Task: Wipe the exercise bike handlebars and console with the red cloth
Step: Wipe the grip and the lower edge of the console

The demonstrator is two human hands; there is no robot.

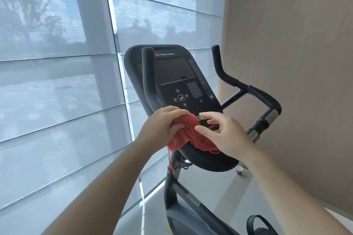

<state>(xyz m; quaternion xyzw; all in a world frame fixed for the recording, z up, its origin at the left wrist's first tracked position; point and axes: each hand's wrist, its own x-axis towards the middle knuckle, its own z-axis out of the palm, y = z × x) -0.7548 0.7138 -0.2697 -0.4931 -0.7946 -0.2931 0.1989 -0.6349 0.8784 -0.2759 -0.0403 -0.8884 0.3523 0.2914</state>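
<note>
The cloth [188, 135] under my fingers [176, 127] is red; the console [183, 82] and handlebars [263, 95] black, a green button [199, 117], grey-white blinds [57, 82], a beige wall [296, 63].

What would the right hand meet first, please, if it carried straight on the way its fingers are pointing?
The right hand points left, across the console's lower edge. It would probably run into the bunched red cloth first, with the left hand gripping it just beyond. Depth is hard to judge from this single view.

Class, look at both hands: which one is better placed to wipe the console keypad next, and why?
Probably the left hand: it grips the red cloth just below the console, while the right hand only touches the cloth with spread fingers.
</note>
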